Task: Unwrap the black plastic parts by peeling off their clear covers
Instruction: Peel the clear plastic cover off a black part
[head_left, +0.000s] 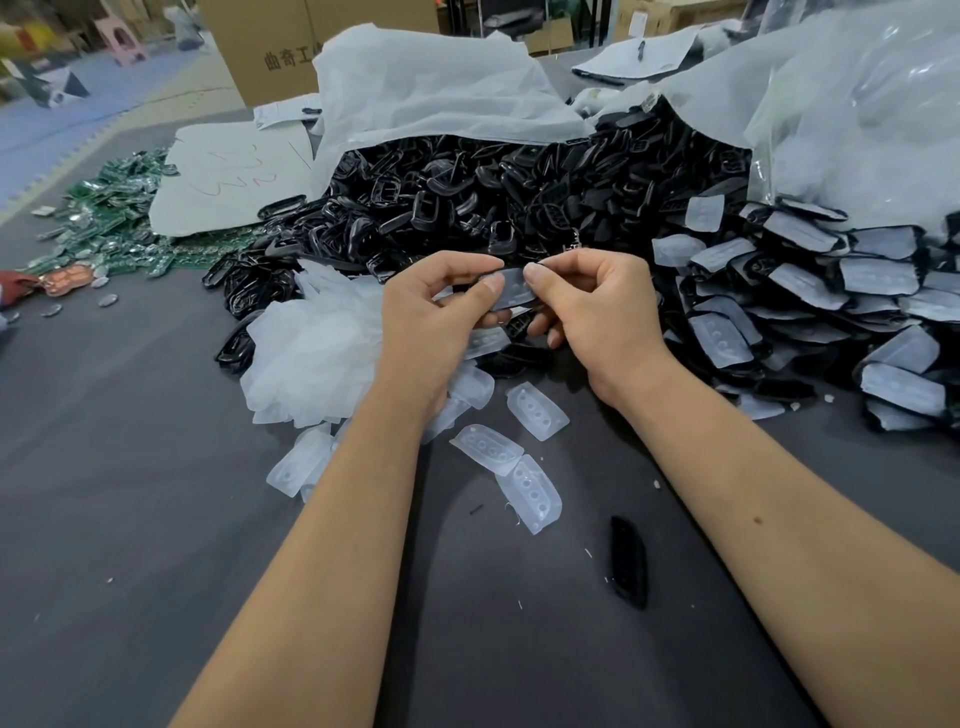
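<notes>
Both hands hold one black plastic part with a clear cover (511, 291) above the table's middle. My left hand (436, 317) grips its left end, thumb on top. My right hand (597, 306) pinches its right end between thumb and forefinger. Several peeled clear covers (535, 410) lie on the dark table below my hands. A heap of still-covered black parts (810, 312) sits to the right. One bare black part (628, 561) lies near my right forearm.
A big pile of bare black parts (467, 208) spills from a white bag (426, 93) behind my hands. Crumpled clear plastic (311, 348) lies at the left. Green circuit boards (114, 223) cover the far left. Cardboard boxes (270, 47) stand at the back.
</notes>
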